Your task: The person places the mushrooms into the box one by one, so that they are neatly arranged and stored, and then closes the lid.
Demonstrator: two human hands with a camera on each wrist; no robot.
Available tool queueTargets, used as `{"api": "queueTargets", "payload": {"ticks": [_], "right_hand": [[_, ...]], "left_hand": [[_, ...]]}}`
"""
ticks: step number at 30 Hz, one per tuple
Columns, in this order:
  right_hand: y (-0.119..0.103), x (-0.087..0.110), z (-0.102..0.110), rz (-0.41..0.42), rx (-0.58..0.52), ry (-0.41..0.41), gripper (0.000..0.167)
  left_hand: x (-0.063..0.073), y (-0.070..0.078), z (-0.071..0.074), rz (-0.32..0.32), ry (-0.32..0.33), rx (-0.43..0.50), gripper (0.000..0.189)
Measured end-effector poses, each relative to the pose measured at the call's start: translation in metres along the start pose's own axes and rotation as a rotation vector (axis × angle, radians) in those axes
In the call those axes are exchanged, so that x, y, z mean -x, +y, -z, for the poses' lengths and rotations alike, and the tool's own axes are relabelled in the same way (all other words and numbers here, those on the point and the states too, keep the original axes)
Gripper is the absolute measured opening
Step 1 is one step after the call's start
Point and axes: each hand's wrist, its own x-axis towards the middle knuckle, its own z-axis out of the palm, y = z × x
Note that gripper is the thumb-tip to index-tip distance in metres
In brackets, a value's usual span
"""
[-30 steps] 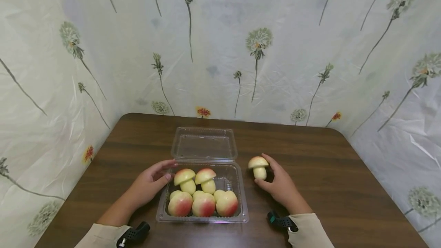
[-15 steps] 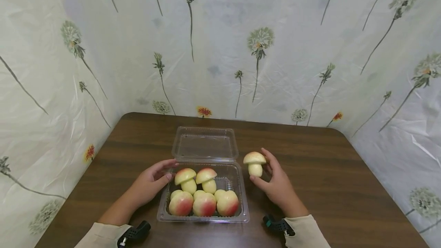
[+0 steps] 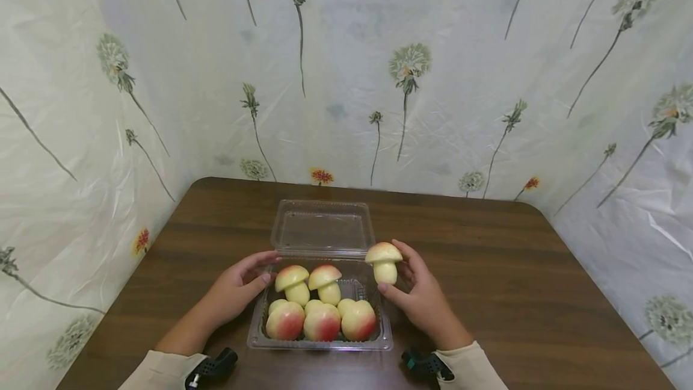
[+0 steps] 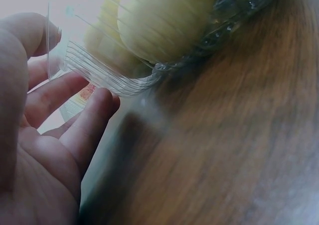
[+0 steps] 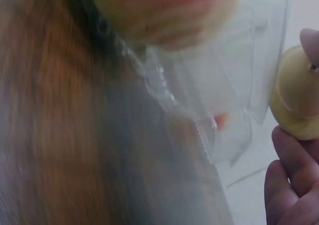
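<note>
My right hand [image 3: 419, 294] holds a mushroom [image 3: 385, 263] with a pale stem and reddish-yellow cap between thumb and fingers. It is upright over the right rim of a clear plastic clamshell box [image 3: 319, 345]. In the right wrist view the mushroom [image 5: 296, 90] shows at the right edge, the fingers [image 5: 294, 160] under it. My left hand [image 3: 238, 287] rests with relaxed fingers at the box's left side; in the left wrist view its fingertips [image 4: 107, 98] touch the ribbed wall. Two similar mushrooms [image 3: 293, 284] lie in the back row inside, and several peach-like fruits [image 3: 322, 321] fill the front row.
The box's clear lid [image 3: 322, 227] lies folded back behind it on the dark wood table [image 3: 460, 239]. A pale curtain with dandelion prints [image 3: 335, 77] hangs around the table. Black straps with small devices [image 3: 428, 363] sit on both wrists.
My right hand has carried the mushroom leftward from beside the box, rising slightly midway, to the box's right rim. My left hand has stayed at the box's left side.
</note>
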Motion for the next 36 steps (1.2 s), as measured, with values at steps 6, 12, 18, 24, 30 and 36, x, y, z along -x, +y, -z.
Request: {"api": "queueTargets", "payload": {"ticks": [6, 12, 18, 24, 30, 36], "right_hand": [[-0.005, 0.001, -0.006, 0.043, -0.005, -0.063, 0.086], [-0.008, 0.0, -0.008, 0.083, 0.001, -0.113, 0.085], [-0.01, -0.004, -0.01, 0.1, 0.065, -0.167, 0.085], [-0.014, -0.005, -0.011, 0.102, 0.132, -0.188, 0.088], [-0.015, -0.008, -0.013, 0.106, 0.212, -0.209, 0.088], [-0.015, -0.008, -0.013, 0.099, 0.214, -0.232, 0.088]], "left_hand": [[0.001, -0.002, 0.0, 0.004, 0.004, 0.002, 0.047], [0.001, -0.002, -0.001, 0.015, 0.008, 0.007, 0.046], [0.001, -0.004, -0.002, 0.006, 0.003, 0.003, 0.046], [0.0, -0.004, -0.002, 0.001, 0.002, -0.002, 0.045], [0.001, -0.001, -0.001, 0.021, 0.001, -0.006, 0.046], [-0.001, -0.001, -0.002, 0.015, -0.005, -0.003, 0.046]]}}
